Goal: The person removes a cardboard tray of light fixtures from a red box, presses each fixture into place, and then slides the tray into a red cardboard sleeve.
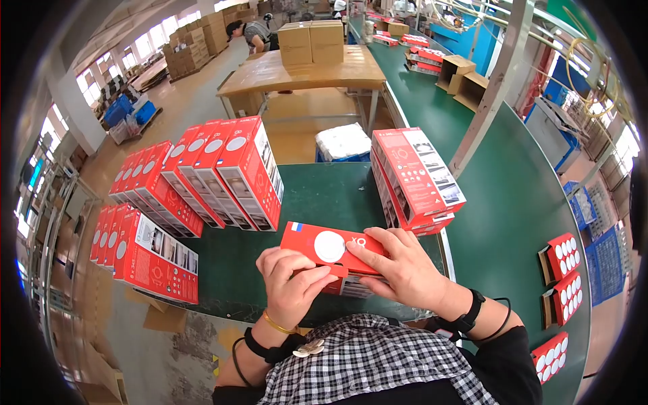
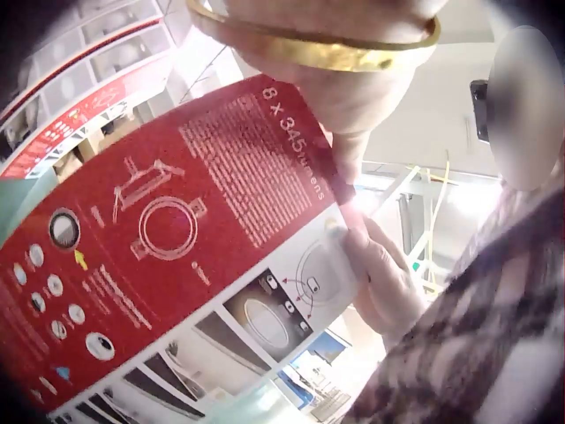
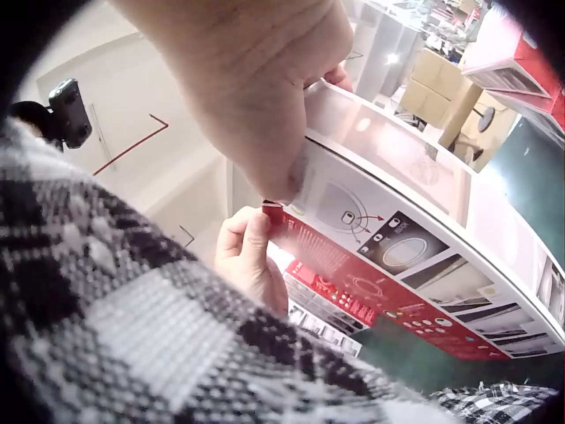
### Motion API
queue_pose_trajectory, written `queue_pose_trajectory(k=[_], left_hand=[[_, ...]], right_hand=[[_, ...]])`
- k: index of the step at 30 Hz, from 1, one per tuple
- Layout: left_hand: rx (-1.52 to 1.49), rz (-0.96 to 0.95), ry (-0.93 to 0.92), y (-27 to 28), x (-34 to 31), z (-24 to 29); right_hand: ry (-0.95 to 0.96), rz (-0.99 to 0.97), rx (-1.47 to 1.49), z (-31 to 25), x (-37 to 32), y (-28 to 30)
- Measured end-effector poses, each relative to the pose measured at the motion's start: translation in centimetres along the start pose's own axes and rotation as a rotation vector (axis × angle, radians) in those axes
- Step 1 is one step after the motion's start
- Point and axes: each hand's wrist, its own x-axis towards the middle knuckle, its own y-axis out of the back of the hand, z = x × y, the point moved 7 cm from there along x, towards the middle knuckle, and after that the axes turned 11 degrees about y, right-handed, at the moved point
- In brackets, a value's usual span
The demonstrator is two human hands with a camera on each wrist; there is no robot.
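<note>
A red-and-white printed carton stands in front of the person, a white circle on its top face. At its near edge the left hand pinches a small red flap between thumb and fingers. The right hand grips the carton from the right, fingers across the top and thumb on the near side. In the left wrist view the carton's red side carries a ring drawing and the print "8 x 345 lumens". The right wrist view shows its photo-printed side under the right hand.
Rows of similar cartons stand on the left of the green table. A stack of cartons lies at the right. Beyond it runs a green conveyor with red boxes on it. Brown boxes sit on a wooden table behind.
</note>
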Motion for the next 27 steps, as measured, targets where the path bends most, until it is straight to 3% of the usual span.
queue_pose_trajectory(k=[6,10,13,15,18,19,22,27], left_hand=[[-0.095,-0.258,-0.066,-0.4,2.1,-0.9],[-0.082,-0.244,-0.083,-0.6,1.9,-0.4],[-0.077,-0.229,-0.047,-0.6,1.9,-0.5],[-0.067,-0.376,0.023,-0.9,2.3,-0.8],[0.021,-0.438,-0.023,0.0,5.2,-0.4],[-0.01,-0.573,0.003,-0.9,5.1,-1.6],[-0.08,-0.651,-0.003,-1.6,5.1,-2.3],[-0.143,-0.646,0.013,-1.8,4.6,-2.1]], right_hand=[[0.054,0.126,-0.004,-1.4,1.1,0.4],[0.187,0.186,-0.109,-2.5,0.9,0.1],[0.156,0.241,-0.107,-3.0,0.8,0.1],[0.107,0.279,-0.1,-3.3,0.8,0.0],[0.042,0.325,-0.122,-3.3,0.4,-0.2],[0.029,0.327,-0.149,-3.3,0.3,-0.4],[-0.016,0.388,-0.186,-3.7,-0.1,-0.9],[-0.086,0.435,-0.199,-4.2,-0.7,-0.9]])
